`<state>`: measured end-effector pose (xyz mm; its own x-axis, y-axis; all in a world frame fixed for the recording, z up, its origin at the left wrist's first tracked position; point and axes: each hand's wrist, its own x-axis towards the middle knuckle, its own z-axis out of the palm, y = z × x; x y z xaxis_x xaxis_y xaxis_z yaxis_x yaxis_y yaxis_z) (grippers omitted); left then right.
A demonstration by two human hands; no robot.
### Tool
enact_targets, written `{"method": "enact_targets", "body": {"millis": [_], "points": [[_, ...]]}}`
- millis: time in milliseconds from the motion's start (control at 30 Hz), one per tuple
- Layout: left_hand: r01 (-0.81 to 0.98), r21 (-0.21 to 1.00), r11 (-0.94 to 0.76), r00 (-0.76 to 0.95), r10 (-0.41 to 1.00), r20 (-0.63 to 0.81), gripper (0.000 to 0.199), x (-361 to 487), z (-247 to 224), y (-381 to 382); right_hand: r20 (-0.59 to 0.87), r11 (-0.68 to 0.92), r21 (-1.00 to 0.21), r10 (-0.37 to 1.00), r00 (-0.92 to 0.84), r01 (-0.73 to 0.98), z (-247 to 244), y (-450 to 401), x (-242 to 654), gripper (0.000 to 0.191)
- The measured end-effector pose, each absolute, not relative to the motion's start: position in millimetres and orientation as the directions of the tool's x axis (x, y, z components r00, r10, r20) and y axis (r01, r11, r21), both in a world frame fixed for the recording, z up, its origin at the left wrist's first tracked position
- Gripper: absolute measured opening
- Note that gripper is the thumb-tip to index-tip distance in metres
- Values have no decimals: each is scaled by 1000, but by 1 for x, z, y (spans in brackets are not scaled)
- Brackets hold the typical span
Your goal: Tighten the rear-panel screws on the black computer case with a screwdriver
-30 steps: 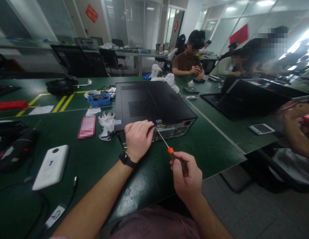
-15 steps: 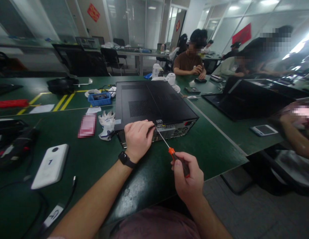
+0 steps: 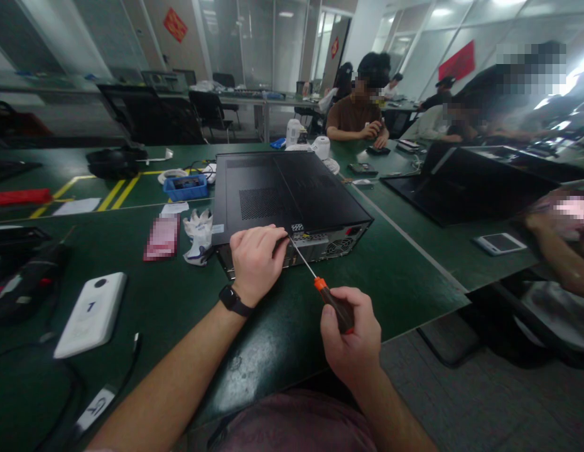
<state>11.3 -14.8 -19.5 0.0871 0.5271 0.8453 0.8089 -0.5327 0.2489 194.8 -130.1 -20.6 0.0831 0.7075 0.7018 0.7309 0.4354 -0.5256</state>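
A black computer case point(image 3: 292, 188) lies flat on the green table point(image 3: 395, 295), its back panel with a fan grille facing me. My left hand point(image 3: 258, 260) is closed at the case's near edge, thumb and fingers together beside the screwdriver tip; what they pinch, if anything, is too small to make out. My right hand point(image 3: 355, 329) grips the orange and black handle of a screwdriver point(image 3: 332, 301). Its thin shaft points up and left to the back edge of the case, close to my left fingertips.
Left of the case are white gloves point(image 3: 198, 237), a pink packet point(image 3: 162, 237), a blue bin point(image 3: 186, 186) and a white power bank point(image 3: 91, 314). A phone point(image 3: 502, 243) and black panels lie right. A person point(image 3: 358, 116) sits across the table; another person's arm shows at right.
The view has shifted very slightly. My right thumb has moved on the screwdriver handle, while the shaft stays at the case edge and my left hand keeps its place there.
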Motion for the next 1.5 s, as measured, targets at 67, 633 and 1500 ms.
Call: {"method": "enact_targets", "body": {"millis": [67,633,1500], "points": [[808,250,-534,87,528,845,7,11,-19,-15,708,434,-519,700,87,736,-20,-130,194,18],[805,277,-525,74,552,831,6,12,-18,-16,622,369,-675,751,224,639,-36,-128,197,15],[784,305,-540,61,556,829,8,13,-18,-14,692,429,-555,713,110,713,-25,-129,192,22]]}}
